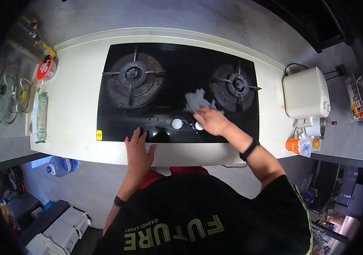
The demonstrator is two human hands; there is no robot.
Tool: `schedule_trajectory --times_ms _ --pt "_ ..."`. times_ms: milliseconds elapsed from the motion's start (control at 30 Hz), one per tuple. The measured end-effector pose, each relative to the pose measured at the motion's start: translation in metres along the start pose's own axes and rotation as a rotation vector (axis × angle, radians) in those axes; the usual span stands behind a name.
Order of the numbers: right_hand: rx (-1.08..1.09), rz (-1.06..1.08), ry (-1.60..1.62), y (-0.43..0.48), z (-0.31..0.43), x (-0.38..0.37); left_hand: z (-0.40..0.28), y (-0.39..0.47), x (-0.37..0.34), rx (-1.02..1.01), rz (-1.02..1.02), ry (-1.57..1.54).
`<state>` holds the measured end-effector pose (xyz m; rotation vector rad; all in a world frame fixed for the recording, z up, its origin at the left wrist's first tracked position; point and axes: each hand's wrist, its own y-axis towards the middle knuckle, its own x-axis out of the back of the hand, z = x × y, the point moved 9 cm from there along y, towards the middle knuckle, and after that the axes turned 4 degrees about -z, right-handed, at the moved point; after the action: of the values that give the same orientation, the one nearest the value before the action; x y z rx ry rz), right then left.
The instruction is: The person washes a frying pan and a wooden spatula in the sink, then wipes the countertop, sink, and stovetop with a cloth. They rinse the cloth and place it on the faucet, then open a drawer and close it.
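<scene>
A grey cloth (198,100) lies crumpled on the black glass gas cooktop (175,76), left of the right burner (238,84). My right hand (211,120) presses on the cloth's near edge, its fingertips blurred; whether they grip it I cannot tell. Beneath that palm, one silver knob (199,126) is partly hidden, and another knob (177,123) stands uncovered beside it. My left hand (139,149) rests with spread fingers on the cooktop's front edge and holds nothing. The left burner (132,73) sits beyond it, with its pan supports showing.
On the white counter (73,95), a red tub (45,67) and a green-and-white packet (41,116) stand at the left. A cream countertop appliance (305,94), a white pot (314,127) and an orange-and-white pouch (297,146) are at the right. Glass lids (6,92) hang far left.
</scene>
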<state>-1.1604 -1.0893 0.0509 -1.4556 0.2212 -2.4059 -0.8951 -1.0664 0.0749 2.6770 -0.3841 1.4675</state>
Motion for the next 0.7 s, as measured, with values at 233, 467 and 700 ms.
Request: schedule_trajectory --times_ms 233,467,700 --pt "-0.306 -0.333 -0.206 -0.076 -0.069 -0.008 0.073 -0.042 0.024 0.143 -0.006 -0.062" --pt "-0.401 -0.427 0.056 0.053 -0.058 -0.008 0.099 -0.068 0.036 0.141 0.056 -0.121" --pt "-0.233 -0.439 -0.068 0.108 0.094 -0.056 0.109 -0.072 0.059 0.123 0.007 -0.122"
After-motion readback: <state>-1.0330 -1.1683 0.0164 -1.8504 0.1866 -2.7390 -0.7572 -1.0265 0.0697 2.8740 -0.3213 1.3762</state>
